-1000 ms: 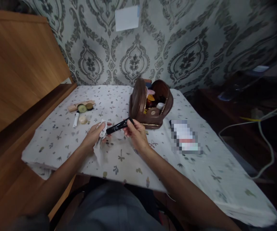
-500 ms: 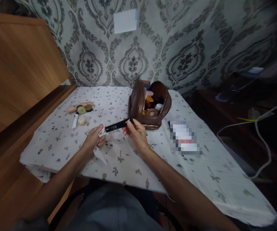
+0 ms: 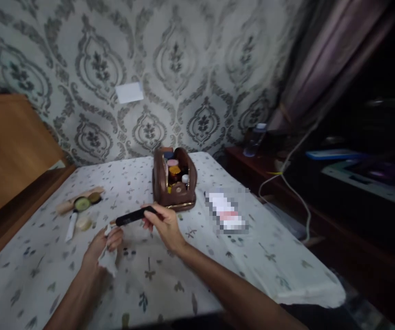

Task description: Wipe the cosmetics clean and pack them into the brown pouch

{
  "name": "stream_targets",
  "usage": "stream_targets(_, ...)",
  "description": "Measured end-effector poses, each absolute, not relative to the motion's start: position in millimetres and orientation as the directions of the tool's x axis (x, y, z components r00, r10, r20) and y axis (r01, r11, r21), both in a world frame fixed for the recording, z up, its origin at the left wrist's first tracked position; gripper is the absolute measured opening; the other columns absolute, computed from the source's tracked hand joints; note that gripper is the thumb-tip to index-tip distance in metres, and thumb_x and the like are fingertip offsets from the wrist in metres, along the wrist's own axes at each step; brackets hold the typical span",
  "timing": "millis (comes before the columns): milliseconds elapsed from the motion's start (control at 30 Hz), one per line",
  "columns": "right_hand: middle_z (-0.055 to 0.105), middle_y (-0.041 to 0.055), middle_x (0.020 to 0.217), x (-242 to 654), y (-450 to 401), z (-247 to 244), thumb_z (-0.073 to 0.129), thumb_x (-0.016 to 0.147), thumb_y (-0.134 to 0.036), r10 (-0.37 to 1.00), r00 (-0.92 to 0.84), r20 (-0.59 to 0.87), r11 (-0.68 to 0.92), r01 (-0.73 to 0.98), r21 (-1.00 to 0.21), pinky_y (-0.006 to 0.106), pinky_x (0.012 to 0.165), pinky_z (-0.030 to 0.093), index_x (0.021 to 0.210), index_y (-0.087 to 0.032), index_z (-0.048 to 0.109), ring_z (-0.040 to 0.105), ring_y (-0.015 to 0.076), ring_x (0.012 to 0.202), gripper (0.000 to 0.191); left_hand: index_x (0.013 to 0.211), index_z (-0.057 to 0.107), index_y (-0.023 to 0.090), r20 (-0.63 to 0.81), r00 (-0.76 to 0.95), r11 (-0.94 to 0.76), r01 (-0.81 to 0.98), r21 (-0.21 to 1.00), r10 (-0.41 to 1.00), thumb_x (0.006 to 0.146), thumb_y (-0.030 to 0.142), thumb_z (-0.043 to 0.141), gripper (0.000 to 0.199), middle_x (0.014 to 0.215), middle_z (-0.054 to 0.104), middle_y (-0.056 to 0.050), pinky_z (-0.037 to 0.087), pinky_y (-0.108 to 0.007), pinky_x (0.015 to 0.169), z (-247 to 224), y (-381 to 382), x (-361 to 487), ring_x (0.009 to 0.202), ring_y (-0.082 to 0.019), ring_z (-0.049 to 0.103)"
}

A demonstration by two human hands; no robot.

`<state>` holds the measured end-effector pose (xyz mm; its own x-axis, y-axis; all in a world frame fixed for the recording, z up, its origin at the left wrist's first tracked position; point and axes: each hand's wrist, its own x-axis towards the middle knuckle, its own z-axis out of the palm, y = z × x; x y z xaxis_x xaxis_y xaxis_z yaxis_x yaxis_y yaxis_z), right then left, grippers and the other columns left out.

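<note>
My right hand is closed around one end of a slim black cosmetic tube, which points left and slightly down. A small tan-coloured end shows at the tube's left tip, close to my left fingers. My left hand grips a crumpled white tissue that hangs below the fingers. Whether the tissue touches the tube's tip, I cannot tell. Behind my right hand stands an open brown cosmetic bag, with an amber jar and a white-capped item among its contents.
On the patterned tablecloth at left lie a beige tube, a round green-topped jar, a white tube and a small cream jar. A blurred-out phone lies right. Beyond the table are a bottle and a cable.
The view has swung right and up. The tube's left tip, black-ended and at the tissue before, now shows a tan end. Both hands keep their holds.
</note>
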<state>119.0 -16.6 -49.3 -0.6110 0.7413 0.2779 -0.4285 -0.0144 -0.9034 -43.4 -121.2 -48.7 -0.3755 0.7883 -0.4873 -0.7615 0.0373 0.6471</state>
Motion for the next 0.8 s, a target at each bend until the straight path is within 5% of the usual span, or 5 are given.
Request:
stream_targets(233, 0.066, 0.0005, 0.075, 148.0, -8.5, -26.5, 0.071, 0.078, -0.049, 0.737, -0.571, 0.361, 0.134, -0.401, -0.906, 0.035, 0.057, 0.051, 0.091, -0.033, 0.076, 0.061, 0.0196, 0.057, 0.021, 0.061, 0.043, 0.019, -0.301, -0.337, 0.18, -0.347, 0.921, 0.892, 0.068, 0.044, 0.078, 0.043, 0.046, 0.036, 0.008, 0.022, -0.015, 0.032, -54.1, -98.6, -22.5, 0.033, -0.003, 0.028)
stream_targets(367, 0.066, 0.0016, 0.08, 178.6, 9.4, -11.1, 0.065, 0.086, -0.046, 0.756, -0.469, 0.457, 0.28, -0.4, -0.873, 0.03, 0.058, 0.052, 0.096, -0.027, 0.075, 0.061, 0.0154, 0.059, 0.024, 0.095, 0.057, 0.021, -0.186, -0.542, 0.19, -0.049, 0.981, 0.819, 0.07, 0.055, 0.076, 0.046, 0.063, 0.058, 0.004, 0.035, -0.016, 0.037, -44.3, -90.6, 7.9, 0.047, -0.009, 0.051)
stream_targets(467, 0.062, 0.0004, 0.07, 205.8, 36.4, 5.2, 0.057, 0.093, -0.046, 0.794, -0.319, 0.517, 0.393, -0.379, -0.838, 0.025, 0.052, 0.047, 0.096, -0.021, 0.071, 0.058, 0.0122, 0.056, 0.028, 0.116, 0.054, 0.027, -0.234, -0.656, 0.279, -0.036, 0.96, 0.718, 0.066, 0.057, 0.078, 0.064, 0.084, 0.066, 0.001, 0.055, -0.023, 0.056, -48.1, -84.3, 12.2, 0.069, -0.016, 0.066)
stream_targets(600, 0.058, -0.0018, 0.066, 230.5, 89.9, 29.0, 0.057, 0.093, -0.044, 0.796, -0.087, 0.599, 0.559, -0.274, -0.783, 0.023, 0.054, 0.043, 0.086, -0.02, 0.064, 0.054, 0.0106, 0.054, 0.025, 0.113, 0.057, 0.028, -0.198, -0.729, 0.305, 0.015, 0.952, 0.656, 0.063, 0.057, 0.078, 0.062, 0.106, 0.065, -0.002, 0.059, -0.025, 0.07, -70.5, -78.6, -0.9, 0.088, -0.019, 0.069)
stream_targets(800, 0.053, -0.0027, 0.064, 212.1, 169.1, 58.2, 0.049, 0.098, -0.035, 0.658, -0.209, 0.723, 0.737, -0.015, -0.675, 0.024, 0.063, 0.039, 0.078, -0.02, 0.056, 0.055, 0.0125, 0.06, 0.025, 0.112, 0.059, 0.032, -0.231, -0.771, 0.335, -0.024, 0.942, 0.594, 0.064, 0.063, 0.076, 0.06, 0.109, 0.068, -0.001, 0.061, -0.027, 0.07, -92.5, -77.9, -11.6, 0.091, -0.02, 0.07)
